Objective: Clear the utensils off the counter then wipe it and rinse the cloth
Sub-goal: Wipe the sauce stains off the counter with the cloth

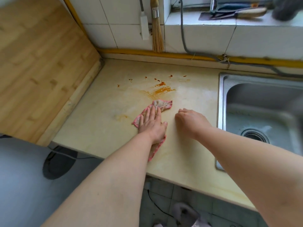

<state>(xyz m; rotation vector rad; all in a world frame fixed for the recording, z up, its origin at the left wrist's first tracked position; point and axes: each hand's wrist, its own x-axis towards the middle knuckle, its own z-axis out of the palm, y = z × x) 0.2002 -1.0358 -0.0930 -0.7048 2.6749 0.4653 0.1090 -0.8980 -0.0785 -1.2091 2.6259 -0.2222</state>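
Pink-edged and greyish in the middle, the cloth (161, 106) lies crumpled on the cream worktop (101, 115), one end bunched just below the orange-brown sauce smear (159, 91), the other trailing back under my wrist toward the front edge. My left hand (151, 124) lies flat on it, fingers straight and together, an open grip pressing down rather than clutching. My right hand (190, 121) rests just beside the cloth on bare worktop, fingers curled under into a loose fist holding nothing I can see. Small sauce drops (157, 78) dot the surface beyond the smear. The steel sink (221, 102) sits to the right.
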